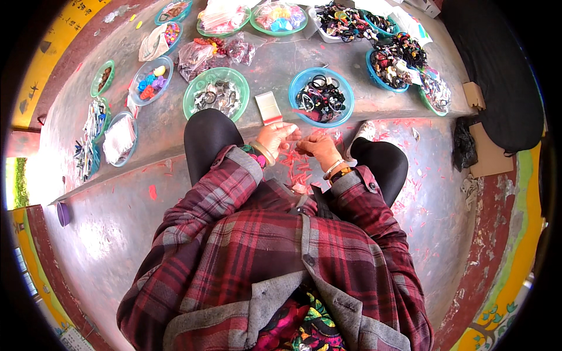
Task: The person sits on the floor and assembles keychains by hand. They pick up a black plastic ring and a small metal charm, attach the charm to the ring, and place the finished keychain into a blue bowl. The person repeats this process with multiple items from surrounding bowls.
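- The grip of the left hand (275, 138) is narrow, fingertips pinched together on something small and pale; what it is cannot be told
- The grip of the right hand (318, 146) is also narrow, fingers curled toward the left hand, the two hands nearly touching just below the blue bowl (321, 97)
- Both forearms in plaid sleeves come up from the lower edge and meet between the knees in black leggings; a bracelet shows on each wrist
- The blue bowl, filled with black hair ties, stands on the grey surface (164, 126) just above the hands
- A small clear packet with a red strip (268, 108) lies just left of the blue bowl, close above the left hand
- A green bowl (216, 93) of dark and silvery pieces stands further left of the blue bowl, beyond the packet
- Red paper scraps (295, 167) litter the floor below the blue bowl, under and around the hands
- More bowls of coloured beads and hair ties stand above and to either side of the blue bowl, well apart from the hands
- Nothing lies between the hands and the blue bowl but the edge of the surface
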`<state>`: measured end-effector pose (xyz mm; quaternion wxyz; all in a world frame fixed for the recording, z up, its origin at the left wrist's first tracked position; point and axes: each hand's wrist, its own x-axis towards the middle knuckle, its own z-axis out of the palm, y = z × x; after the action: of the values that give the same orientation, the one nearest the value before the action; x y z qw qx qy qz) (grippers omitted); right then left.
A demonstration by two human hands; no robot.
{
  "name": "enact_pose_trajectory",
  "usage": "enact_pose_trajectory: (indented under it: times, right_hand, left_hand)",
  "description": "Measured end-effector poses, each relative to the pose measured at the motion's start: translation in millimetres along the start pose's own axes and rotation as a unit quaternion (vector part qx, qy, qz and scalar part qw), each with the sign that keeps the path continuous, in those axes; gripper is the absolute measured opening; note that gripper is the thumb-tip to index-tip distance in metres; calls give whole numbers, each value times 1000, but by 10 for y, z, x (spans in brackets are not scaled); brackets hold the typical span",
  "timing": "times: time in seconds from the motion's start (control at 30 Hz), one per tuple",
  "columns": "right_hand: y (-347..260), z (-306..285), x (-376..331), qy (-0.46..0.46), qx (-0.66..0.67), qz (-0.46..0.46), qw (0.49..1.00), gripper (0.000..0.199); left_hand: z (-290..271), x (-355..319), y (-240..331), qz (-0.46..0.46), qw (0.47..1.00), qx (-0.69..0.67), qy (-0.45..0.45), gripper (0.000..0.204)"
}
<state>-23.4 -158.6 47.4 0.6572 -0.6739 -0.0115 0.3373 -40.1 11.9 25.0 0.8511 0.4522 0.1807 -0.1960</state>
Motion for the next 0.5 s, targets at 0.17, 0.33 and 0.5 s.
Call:
enact_pose_trajectory:
  times: [0.17, 0.33, 0.5]
  right_hand:
    - [23, -9, 9, 8, -29, 5, 1000, 14]
    - [55, -36, 16, 13, -17, -25, 999, 12]
    - [132, -91, 53, 7, -8, -16, 1000, 11]
  left_hand:
    - [-7, -7, 7, -5, 1000, -2, -20, 22]
    - [37, -57, 35, -3, 999, 23, -28, 23]
    - [82, -98, 46, -11, 997, 75, -28, 20]
